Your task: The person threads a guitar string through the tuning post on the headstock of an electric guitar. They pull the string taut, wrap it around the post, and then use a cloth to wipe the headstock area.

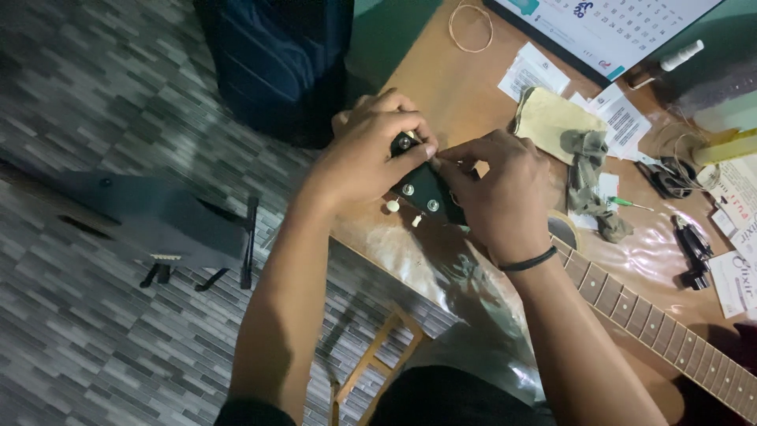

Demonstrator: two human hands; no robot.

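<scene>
So the big thing here is the guitar (631, 315), lying across the wooden table (441, 87) with its neck running from the near right corner up toward the middle, where the black headstock (422, 189) ends up between both hands. From the fretboard I can't make out any strings along it, and there's a loose coil of string (470, 28) sitting at the far end of the table, so my guess is the stringing is nowhere near finished, maybe barely started.

Left hand (371, 158) is wrapped over the far left side of the headstock, fingers closed around it, thumb and forefinger pinched at the top tuning peg (404, 143). Right hand (497, 197) comes in from the right and its fingertips are pinched tight on something tiny right at the headstock edge, just beside the left thumb. Can't tell what it is, too small and dark.

Two more silver pegs and a couple of white knobs (393, 206) show on the near side, untouched.

Off to the right: a yellow cloth (548, 118), a grey rag (587, 177), paper packets (536, 71), a desk calendar (607, 24) and black cutters (694, 248) well apart from the hands.
</scene>
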